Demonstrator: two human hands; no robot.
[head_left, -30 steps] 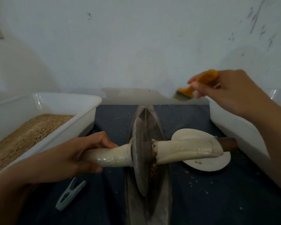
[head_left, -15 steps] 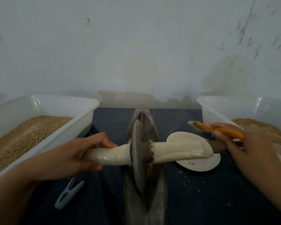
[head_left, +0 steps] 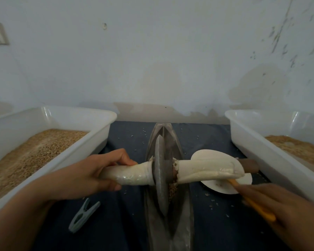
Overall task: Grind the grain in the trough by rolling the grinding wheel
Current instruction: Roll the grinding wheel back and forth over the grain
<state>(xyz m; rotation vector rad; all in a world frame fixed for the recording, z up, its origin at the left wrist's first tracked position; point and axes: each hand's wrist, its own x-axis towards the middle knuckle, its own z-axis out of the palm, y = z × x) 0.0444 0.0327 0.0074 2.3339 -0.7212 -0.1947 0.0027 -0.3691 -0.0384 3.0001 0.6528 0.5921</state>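
A narrow metal trough (head_left: 181,211) runs from near to far on the dark blue mat. The grey grinding wheel (head_left: 160,171) stands upright in it, with brown grain (head_left: 172,189) beside its right face. A cloth-wrapped axle (head_left: 207,170) passes through the wheel. My left hand (head_left: 98,174) grips the left wrapped handle. My right hand (head_left: 283,209), blurred at lower right, holds an orange-handled brush (head_left: 252,201) whose tip lies under the right handle, over a white disc (head_left: 223,183).
A white tub of grain (head_left: 91,142) stands on the left. Another white tub (head_left: 261,153) with ground grain stands on the right. A grey clothes peg (head_left: 83,216) lies on the mat at lower left. Crumbs dot the mat. A wall closes the back.
My right hand has come down from beside the right tub with the brush to the lower right, near the white disc. The left hand and the wheel have stayed put.
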